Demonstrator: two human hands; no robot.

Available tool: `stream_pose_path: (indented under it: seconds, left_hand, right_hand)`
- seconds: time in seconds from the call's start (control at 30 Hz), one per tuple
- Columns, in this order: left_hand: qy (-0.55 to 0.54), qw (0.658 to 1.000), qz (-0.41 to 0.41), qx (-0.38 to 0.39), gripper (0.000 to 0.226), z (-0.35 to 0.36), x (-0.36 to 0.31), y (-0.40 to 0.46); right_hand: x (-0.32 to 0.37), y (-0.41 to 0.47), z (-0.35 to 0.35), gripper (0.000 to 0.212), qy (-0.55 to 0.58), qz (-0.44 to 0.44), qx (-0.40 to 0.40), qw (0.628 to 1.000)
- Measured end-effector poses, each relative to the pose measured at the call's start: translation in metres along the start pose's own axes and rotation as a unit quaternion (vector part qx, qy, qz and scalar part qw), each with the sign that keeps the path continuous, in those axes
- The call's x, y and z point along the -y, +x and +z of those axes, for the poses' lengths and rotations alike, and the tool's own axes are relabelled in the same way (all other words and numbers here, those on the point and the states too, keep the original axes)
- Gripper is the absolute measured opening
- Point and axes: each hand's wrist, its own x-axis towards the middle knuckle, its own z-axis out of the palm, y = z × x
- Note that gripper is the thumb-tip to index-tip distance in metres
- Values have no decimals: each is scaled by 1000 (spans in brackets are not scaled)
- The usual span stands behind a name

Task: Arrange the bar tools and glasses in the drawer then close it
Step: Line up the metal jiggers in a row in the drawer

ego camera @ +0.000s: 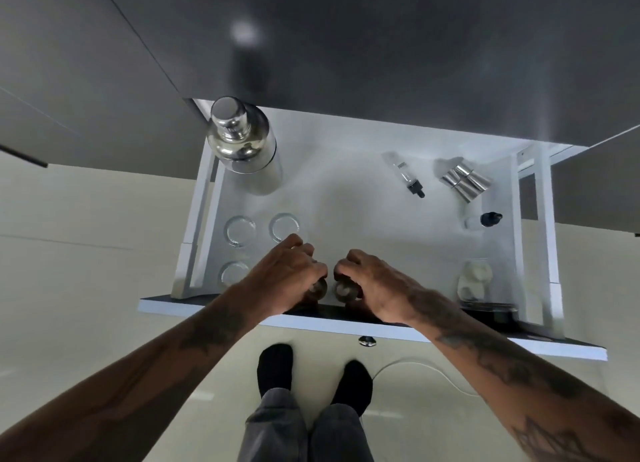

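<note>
Hands meet near the front of the open drawer: left hand and right hand each have fingers curled tight around a dark rounded tool. One tool pokes out below the left fingers, the other tool below the right, just beside each other. Shaker stands upright at the back left corner, well apart.

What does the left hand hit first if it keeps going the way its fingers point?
The left hand, gripping a dark round-topped item, points up-right toward the drawer's back. Bare drawer floor lies ahead; likely the small dropper vial comes first, though depth is unclear.
</note>
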Motion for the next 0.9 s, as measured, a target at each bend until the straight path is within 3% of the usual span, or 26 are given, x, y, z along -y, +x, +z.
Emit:
stream_pose_path:
  seconds: [0.27,0.37,0.43,0.5,0.57,0.63,0.7,0.77,0.9]
  left_hand:
    - [-44,998,31,-16,11,1,6,0]
    - [-62,997,33,-30,37,-9,10,-6]
    - [-97,993,20,-67,41,-29,10,-4]
    - [-107,989,17,-104,35,-49,8,11]
    - [-107,985,15,-135,23,-62,4,41]
    - [-117,979,6,-169,17,-68,-9,83]
    - [-150,970,-25,-191,19,-69,-28,131]
    - [-153,970,-31,-188,25,-61,-49,179]
    - [-63,974,75,-204,37,-31,-85,252]
  right_hand:
    - [11,13,-11,51,-34,3,89,995]
    - [7,6,-24,65,-7,41,89,995]
    - [-7,-7,-44,51,22,66,25,997]
    - [-29,-25,-69,29,46,101,-103,988]
    - [-62,-40,-95,17,60,153,-243,956]
    - [-102,-46,-117,21,35,207,-340,917]
    - [-140,-44,-136,31,-12,261,-348,900]
    - [-167,-35,-148,31,-33,304,-305,902]
    - [-192,-9,-153,37,-65,290,-248,922]
